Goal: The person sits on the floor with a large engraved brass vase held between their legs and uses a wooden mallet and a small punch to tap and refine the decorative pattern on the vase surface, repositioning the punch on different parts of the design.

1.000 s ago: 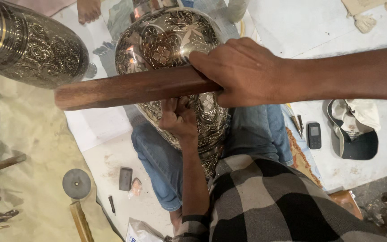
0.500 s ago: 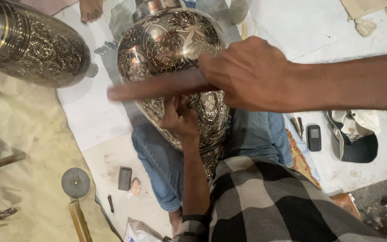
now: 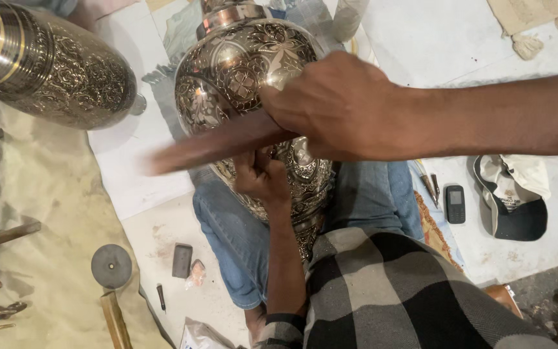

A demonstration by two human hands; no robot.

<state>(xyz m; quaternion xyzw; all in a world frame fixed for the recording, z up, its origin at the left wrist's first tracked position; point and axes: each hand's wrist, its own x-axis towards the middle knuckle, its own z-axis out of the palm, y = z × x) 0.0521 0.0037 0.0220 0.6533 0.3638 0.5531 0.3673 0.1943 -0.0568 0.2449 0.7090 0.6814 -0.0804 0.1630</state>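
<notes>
Cluttered floor, second vase [image 3: 46, 68] far left, phone [image 3: 454, 203] right. Engraved vase [image 3: 253, 110] on lap at centre; right hand [image 3: 334, 103] clenched on blurred wooden stick [image 3: 217, 142], left hand [image 3: 261, 176] curled tight below. Risk: stick glancing onto left fingers, or denting metal.

The wooden stick [image 3: 217, 143] is smeared with motion blur, so its far end is mush. The right hand [image 3: 330, 106] covers part of the engraved vase [image 3: 247, 71], and its grip hides the stick's handle. A second vase [image 3: 46, 64] is cropped at the left edge. Whatever the left hand [image 3: 259, 174] pinches is too small to tell.
</notes>
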